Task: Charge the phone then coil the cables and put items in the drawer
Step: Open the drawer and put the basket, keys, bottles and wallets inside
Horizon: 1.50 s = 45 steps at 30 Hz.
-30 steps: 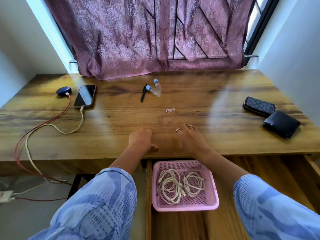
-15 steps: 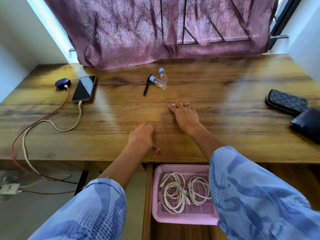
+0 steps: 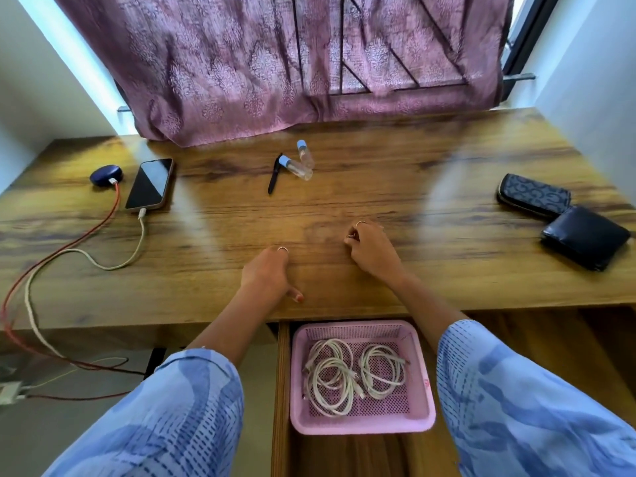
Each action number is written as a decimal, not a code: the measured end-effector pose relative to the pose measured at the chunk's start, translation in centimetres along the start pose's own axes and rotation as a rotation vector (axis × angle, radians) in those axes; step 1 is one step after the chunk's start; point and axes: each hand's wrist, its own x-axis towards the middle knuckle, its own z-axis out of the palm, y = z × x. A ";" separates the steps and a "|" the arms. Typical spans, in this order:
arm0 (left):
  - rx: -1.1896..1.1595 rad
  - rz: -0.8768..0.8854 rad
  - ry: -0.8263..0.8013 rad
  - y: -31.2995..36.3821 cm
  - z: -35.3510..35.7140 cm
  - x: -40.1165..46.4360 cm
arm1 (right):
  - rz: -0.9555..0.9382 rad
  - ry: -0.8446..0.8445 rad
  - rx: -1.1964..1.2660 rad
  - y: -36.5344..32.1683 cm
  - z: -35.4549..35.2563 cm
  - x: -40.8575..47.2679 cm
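Note:
The phone (image 3: 148,184) lies at the desk's far left with a white cable (image 3: 103,263) plugged into it. In the open drawer (image 3: 280,390) under the desk's front edge, a pink basket (image 3: 361,426) holds coiled white cables (image 3: 330,380). My right hand (image 3: 373,251) is mid-desk, its curled fingers pinching a small metal piece (image 3: 350,236) that barely shows. To its left, my left hand (image 3: 266,273) rests on the desk as a fist, thumb sticking out, holding nothing.
A dark blue round case (image 3: 105,175) with a red cable (image 3: 69,242) sits beside the phone. A black pen (image 3: 273,175) and two clear vials (image 3: 296,166) lie at the back centre. Two wallets (image 3: 533,196) (image 3: 585,237) lie at the right. A power strip (image 3: 10,392) is on the floor.
My right hand reached forward over the small metal piece on the desk, closed on it and drew back a little. The left hand stayed in place.

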 end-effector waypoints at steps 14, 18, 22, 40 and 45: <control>0.245 0.086 0.029 -0.5 2.3 -3.5 | 0.338 0.014 1.075 2.1 -6.1 -15.1; 0.283 0.061 0.072 0.2 3.5 -4.1 | 0.485 0.260 0.784 5.6 -5.8 -18.8; 0.315 0.080 0.090 0.3 3.6 -4.2 | 0.696 0.206 0.464 9.9 -2.4 -21.0; 0.304 0.110 0.137 -0.2 4.3 -3.3 | 0.516 0.215 0.163 10.2 1.3 -23.5; 0.309 0.133 0.153 -0.3 4.2 -3.0 | 0.523 0.277 0.172 10.3 -0.1 -24.1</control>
